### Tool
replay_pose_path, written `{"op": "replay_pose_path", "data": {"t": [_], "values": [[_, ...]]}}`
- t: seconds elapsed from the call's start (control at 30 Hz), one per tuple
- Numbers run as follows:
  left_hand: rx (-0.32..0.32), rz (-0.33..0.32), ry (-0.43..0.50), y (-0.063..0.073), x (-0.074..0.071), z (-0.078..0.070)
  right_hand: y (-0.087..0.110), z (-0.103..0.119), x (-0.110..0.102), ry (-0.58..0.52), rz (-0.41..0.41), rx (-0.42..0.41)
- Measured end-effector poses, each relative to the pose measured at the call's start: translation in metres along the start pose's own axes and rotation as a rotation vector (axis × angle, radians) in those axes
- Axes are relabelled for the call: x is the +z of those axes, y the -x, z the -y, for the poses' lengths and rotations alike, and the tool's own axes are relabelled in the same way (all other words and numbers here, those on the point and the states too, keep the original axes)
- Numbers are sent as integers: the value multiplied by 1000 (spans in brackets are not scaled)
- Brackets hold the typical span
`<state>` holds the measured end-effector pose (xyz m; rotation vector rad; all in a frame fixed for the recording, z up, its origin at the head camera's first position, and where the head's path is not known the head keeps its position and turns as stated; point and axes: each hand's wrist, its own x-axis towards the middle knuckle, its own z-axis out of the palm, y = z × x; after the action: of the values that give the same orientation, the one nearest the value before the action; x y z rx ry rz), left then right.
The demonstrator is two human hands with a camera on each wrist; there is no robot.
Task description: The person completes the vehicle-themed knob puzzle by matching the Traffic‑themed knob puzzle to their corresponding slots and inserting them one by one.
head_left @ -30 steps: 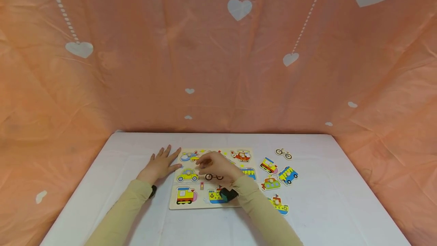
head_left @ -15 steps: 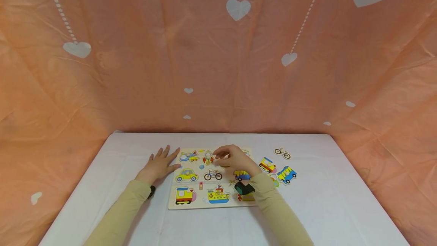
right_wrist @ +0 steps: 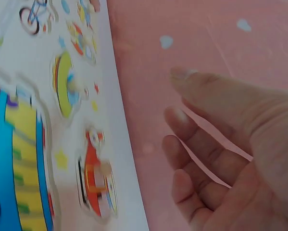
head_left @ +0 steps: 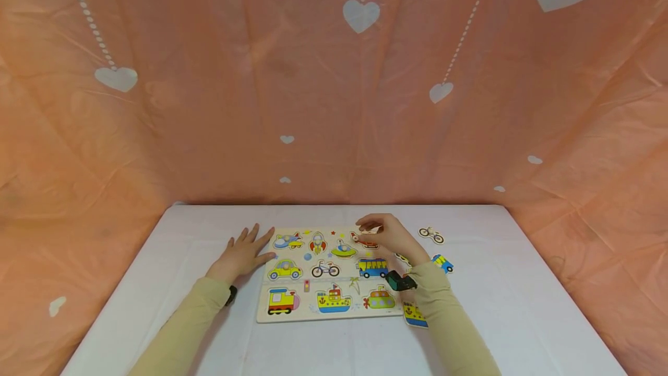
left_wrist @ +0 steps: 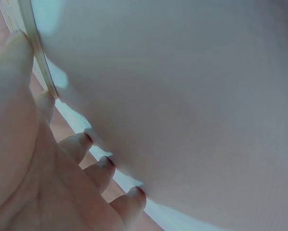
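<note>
Bench point(head_left: 151, 283) was covered in smooth white material and enclosed at the back and both sides by creased pink-orange cloth point(head_left: 313, 103); white hearts point(head_left: 361, 15) on it, counted in the head view: ten, one cut off by the top edge. One pale puzzle board point(head_left: 308, 313) lay flat on the bench, bearing ten vehicle pictures: four in the far row, three in the middle, three in the near row. Knobs stood on the helicopter point(right_wrist: 93, 178) and flying saucer point(right_wrist: 63, 84). Loose pieces in view right of the board: four, namely one bicycle piece point(head_left: 431, 235), one bus piece point(head_left: 442, 264), one ship piece point(head_left: 414, 313) and one too covered by the arm to identify. Sleeves point(head_left: 180, 329): two, tan. Hands: two, neither holding anything. Left hand point(head_left: 241, 255) lay with fingers spread, thumb and forefinger touching the board's left edge; right hand point(head_left: 388, 237) hung over the far right corner near the helicopter, fingers loosely bent, thumb well apart from the fingertips
</note>
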<state>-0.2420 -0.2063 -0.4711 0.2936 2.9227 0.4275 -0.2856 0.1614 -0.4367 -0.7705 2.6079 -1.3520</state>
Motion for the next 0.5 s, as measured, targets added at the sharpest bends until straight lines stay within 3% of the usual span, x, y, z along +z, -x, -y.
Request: {"op": "replay_pose_path", "data": {"t": [0.5], "values": [[4,1,0,-2,2,3,26,-39,-41,80,-142,25]]}}
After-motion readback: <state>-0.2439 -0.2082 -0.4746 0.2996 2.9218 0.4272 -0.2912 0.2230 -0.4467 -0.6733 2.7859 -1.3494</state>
